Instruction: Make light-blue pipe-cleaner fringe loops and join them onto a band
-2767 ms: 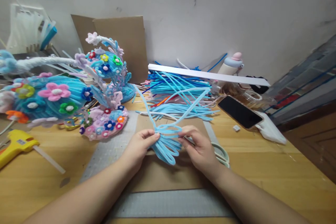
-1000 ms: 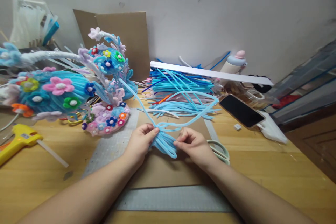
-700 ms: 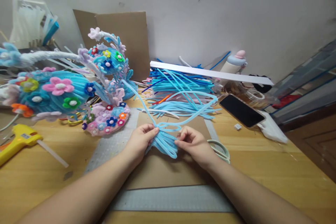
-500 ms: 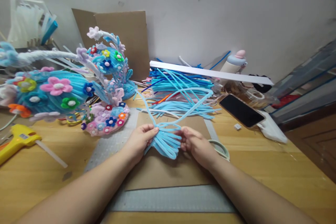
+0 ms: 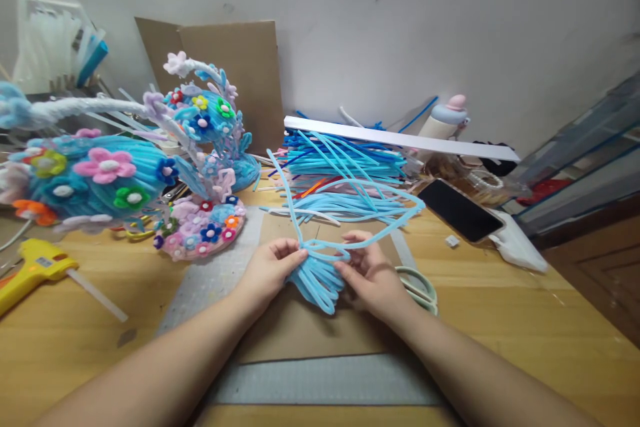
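A bundle of light-blue pipe cleaners (image 5: 317, 280), bent into several loops, fans out above a cardboard sheet (image 5: 280, 340). My left hand (image 5: 273, 267) pinches its gathered end between thumb and fingers. At the bundle's other side, my right hand (image 5: 373, 273) is closed on a pipe cleaner loop (image 5: 327, 250); the exact contact of its fingertips is partly hidden. From the gathered end, one loose pipe cleaner end (image 5: 285, 187) rises upward, while a long bent strand (image 5: 400, 220) arcs away to the right over the right hand.
Scissors (image 5: 425, 293) lie partly behind my right wrist. A phone (image 5: 460, 210) rests at right. Blue pipe cleaners (image 5: 345, 153) are piled at the back under a white strip (image 5: 395, 137). Flower-covered lamp-like crafts (image 5: 100, 173) and a yellow glue gun (image 5: 40, 267) occupy the left.
The long bent strand has swung right and lower. The bundle has shifted slightly right and turned, and my right-hand fingers have moved up over the loops' edge.
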`<action>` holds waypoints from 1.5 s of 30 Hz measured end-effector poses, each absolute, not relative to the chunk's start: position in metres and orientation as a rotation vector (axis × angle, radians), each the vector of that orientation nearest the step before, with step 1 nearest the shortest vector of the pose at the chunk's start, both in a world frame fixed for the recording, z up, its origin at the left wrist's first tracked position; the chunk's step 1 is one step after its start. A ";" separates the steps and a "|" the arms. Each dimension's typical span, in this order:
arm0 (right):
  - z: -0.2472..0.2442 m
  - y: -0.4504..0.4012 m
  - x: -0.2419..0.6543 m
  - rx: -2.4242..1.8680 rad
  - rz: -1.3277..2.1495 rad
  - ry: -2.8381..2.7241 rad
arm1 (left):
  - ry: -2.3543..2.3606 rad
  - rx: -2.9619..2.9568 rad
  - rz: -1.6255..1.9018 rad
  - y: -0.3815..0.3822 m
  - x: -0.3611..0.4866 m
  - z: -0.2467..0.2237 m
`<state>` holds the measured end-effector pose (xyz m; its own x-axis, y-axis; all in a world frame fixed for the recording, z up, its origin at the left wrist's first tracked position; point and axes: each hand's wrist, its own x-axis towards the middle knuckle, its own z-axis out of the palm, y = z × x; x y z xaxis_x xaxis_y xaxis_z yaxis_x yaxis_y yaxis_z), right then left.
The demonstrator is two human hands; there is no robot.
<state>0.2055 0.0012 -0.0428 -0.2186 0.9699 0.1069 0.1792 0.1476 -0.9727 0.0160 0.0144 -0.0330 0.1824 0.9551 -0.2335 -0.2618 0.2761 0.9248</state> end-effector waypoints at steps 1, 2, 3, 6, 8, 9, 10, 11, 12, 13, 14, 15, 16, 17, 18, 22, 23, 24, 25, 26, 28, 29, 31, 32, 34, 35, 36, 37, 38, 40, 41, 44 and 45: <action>-0.042 0.001 0.207 -1.157 1.069 -1.643 | 0.980 0.883 1.026 0.015 0.016 -0.034; -0.041 0.001 0.209 -1.164 0.958 -1.721 | 0.952 0.886 1.018 0.015 0.016 -0.035; -0.040 0.001 0.210 -1.162 0.843 -1.786 | 0.927 0.888 1.014 0.015 0.016 -0.036; -0.037 -0.002 0.213 -1.095 0.604 -1.871 | 0.916 0.890 1.045 0.015 0.017 -0.035; -0.035 -0.004 0.214 -1.026 0.559 -1.906 | 0.970 0.875 1.077 0.014 0.017 -0.034; -0.034 -0.005 0.213 -0.996 0.543 -1.927 | 0.998 0.862 1.090 0.014 0.017 -0.033; -0.033 -0.006 0.213 -0.973 0.533 -1.947 | 1.022 0.848 1.099 0.013 0.017 -0.033; -0.032 -0.007 0.212 -0.959 0.527 -1.963 | 1.035 0.838 1.105 0.013 0.017 -0.032; -0.030 -0.008 0.211 -0.956 0.526 -1.973 | 1.040 0.832 1.109 0.013 0.017 -0.032; -0.029 -0.009 0.210 -0.962 0.534 -1.975 | 1.039 0.828 1.111 0.012 0.017 -0.032; -0.027 -0.010 0.210 -0.967 0.550 -1.974 | 1.035 0.826 1.110 0.012 0.017 -0.031; -0.027 -0.010 0.209 -0.972 0.570 -1.966 | 1.027 0.825 1.105 0.012 0.018 -0.031; -0.026 -0.010 0.209 -0.972 0.585 -1.953 | 1.016 0.825 1.098 0.012 0.018 -0.031; -0.026 -0.010 0.209 -0.968 0.593 -1.943 | 1.001 0.827 1.088 0.012 0.018 -0.031; -0.027 -0.010 0.209 -0.964 0.596 -1.936 | 0.986 0.828 1.079 0.012 0.018 -0.030; -0.029 -0.010 0.212 -0.918 0.569 -1.955 | 0.961 0.839 1.054 0.012 0.017 -0.030; -0.029 -0.010 0.212 -0.907 0.564 -1.969 | 0.964 0.841 1.047 0.012 0.017 -0.030; -0.028 -0.010 0.213 -0.899 0.566 -1.986 | 0.964 0.843 1.038 0.013 0.016 -0.031; -0.028 -0.010 0.213 -0.899 0.574 -2.006 | 0.961 0.842 1.027 0.013 0.016 -0.032; -0.027 -0.009 0.213 -0.901 0.586 -2.026 | 0.955 0.836 1.021 0.013 0.015 -0.033; -0.025 -0.008 0.212 -0.902 0.616 -2.052 | 0.944 0.820 1.023 0.013 0.014 -0.035; -0.025 -0.008 0.211 -0.897 0.631 -2.052 | 0.941 0.815 1.025 0.014 0.014 -0.036; -0.024 -0.006 0.210 -0.896 0.651 -2.026 | 0.945 0.822 1.037 0.014 0.013 -0.036; -0.024 -0.005 0.209 -0.905 0.656 -2.006 | 0.952 0.834 1.041 0.014 0.013 -0.036; -0.025 -0.004 0.209 -0.944 0.664 -1.969 | 0.967 0.862 1.040 0.014 0.014 -0.034; -0.025 -0.003 0.208 -0.964 0.681 -1.964 | 0.971 0.877 1.033 0.013 0.014 -0.034; -0.025 -0.003 0.208 -0.980 0.710 -1.963 | 0.968 0.894 1.019 0.013 0.015 -0.033; -0.025 -0.003 0.208 -0.994 0.748 -1.962 | 0.960 0.911 1.004 0.013 0.015 -0.032; -0.025 -0.003 0.208 -1.013 0.791 -1.950 | 0.947 0.927 0.989 0.012 0.016 -0.032; -0.026 -0.003 0.208 -1.084 0.885 -1.869 | 0.925 0.946 0.971 0.011 0.017 -0.033; -0.027 -0.003 0.207 -1.134 0.938 -1.790 | 0.918 0.947 0.965 0.011 0.018 -0.034; -0.029 -0.002 0.206 -1.243 1.200 -1.491 | 0.909 0.945 0.962 0.010 0.018 -0.036; -0.029 -0.001 0.206 -1.248 1.306 -1.394 | 0.904 0.948 0.962 0.010 0.018 -0.037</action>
<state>0.2059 -0.0014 -0.0292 -0.1580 0.9859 -0.0545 0.1185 -0.0359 -0.9923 0.0182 0.0104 -0.0365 0.3041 0.9333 -0.1911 -0.2489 0.2715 0.9297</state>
